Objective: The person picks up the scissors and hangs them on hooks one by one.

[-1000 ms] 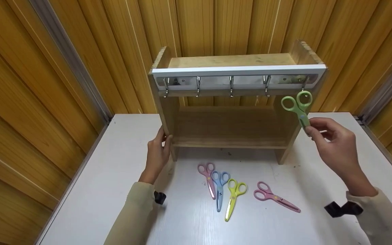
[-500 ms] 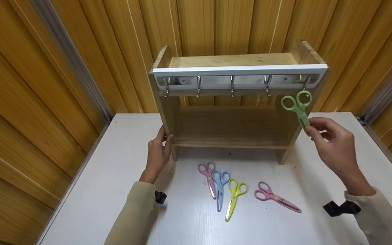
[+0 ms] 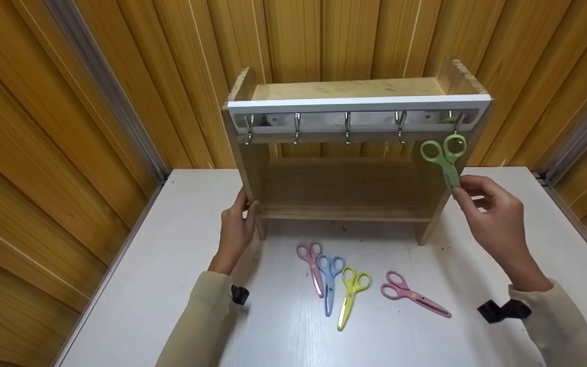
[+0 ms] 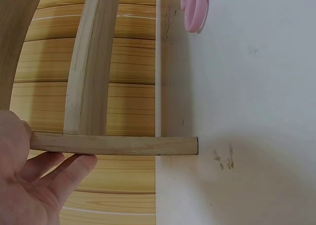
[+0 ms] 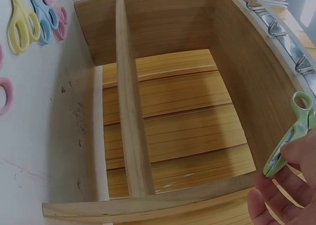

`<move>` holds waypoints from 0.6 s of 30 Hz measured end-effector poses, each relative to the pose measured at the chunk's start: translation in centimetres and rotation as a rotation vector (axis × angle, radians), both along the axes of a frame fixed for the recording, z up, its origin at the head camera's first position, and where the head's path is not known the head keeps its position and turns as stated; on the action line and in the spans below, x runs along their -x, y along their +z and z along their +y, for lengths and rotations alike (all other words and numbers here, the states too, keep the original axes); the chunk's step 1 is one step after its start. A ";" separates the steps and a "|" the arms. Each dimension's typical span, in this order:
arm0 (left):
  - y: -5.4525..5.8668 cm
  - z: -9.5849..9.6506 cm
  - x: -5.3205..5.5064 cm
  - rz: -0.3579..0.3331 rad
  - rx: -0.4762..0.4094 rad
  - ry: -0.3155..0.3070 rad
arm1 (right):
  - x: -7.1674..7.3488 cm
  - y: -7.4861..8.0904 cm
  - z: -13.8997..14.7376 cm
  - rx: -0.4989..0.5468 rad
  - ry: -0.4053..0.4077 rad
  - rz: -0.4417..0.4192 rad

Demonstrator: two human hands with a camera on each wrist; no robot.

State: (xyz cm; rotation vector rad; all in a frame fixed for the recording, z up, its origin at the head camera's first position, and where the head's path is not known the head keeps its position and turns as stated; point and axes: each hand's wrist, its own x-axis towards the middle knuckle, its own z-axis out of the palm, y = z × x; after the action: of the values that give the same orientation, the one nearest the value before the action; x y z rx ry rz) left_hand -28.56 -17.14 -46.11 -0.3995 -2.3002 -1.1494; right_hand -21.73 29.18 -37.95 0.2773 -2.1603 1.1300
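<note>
My right hand [image 3: 497, 214] pinches green scissors [image 3: 449, 168] by the blade end, handles up. One handle ring overlaps the lower tip of the rightmost metal hook [image 3: 457, 122] in the head view. In the right wrist view the thumb and fingers hold the closed blades of the green scissors [image 5: 284, 148]. At the left side of a wooden shelf [image 3: 344, 219], my left hand [image 3: 235, 229] grips the side panel. Its thumb is on one face and its fingers on the other, as the left wrist view shows around the panel [image 4: 118, 145].
Several hooks line the white-edged rail [image 3: 359, 104] across the shelf's top front. On the white table [image 3: 283, 336] lie pink scissors [image 3: 312, 267], blue scissors [image 3: 329, 285], yellow scissors [image 3: 349, 298] and another pink pair [image 3: 413, 295]. Wood-look panel walls [image 3: 344, 35] stand behind and beside.
My right hand has shifted slightly left, and the green scissors' blades have swung a little left with it, their rings staying by the hook. The left hand keeps its grip.
</note>
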 end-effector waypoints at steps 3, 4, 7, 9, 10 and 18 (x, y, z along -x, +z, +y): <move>-0.1 0.0 0.0 -0.002 0.002 0.000 | 0.1 -0.1 0.0 0.004 0.007 -0.003; -0.1 0.0 0.0 -0.002 0.002 0.000 | 0.1 -0.2 0.0 0.005 0.008 -0.004; -0.1 0.0 0.0 0.000 0.001 0.002 | 0.1 -0.2 0.0 0.009 0.011 -0.010; -0.1 -0.1 0.1 0.003 0.001 0.003 | 0.1 -0.3 0.0 0.008 0.009 -0.011; -0.2 -0.1 0.1 0.007 0.000 0.002 | 0.1 -0.3 0.0 0.008 0.008 -0.012; -0.2 0.0 0.0 0.007 -0.003 0.004 | 0.0 -0.7 -0.3 0.012 0.013 -0.019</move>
State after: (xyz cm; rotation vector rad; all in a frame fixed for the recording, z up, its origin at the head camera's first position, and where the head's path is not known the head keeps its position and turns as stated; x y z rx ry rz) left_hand -28.55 -17.15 -46.27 -0.3972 -2.2920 -1.1472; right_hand -21.75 28.84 -38.66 0.2767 -2.1705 1.1575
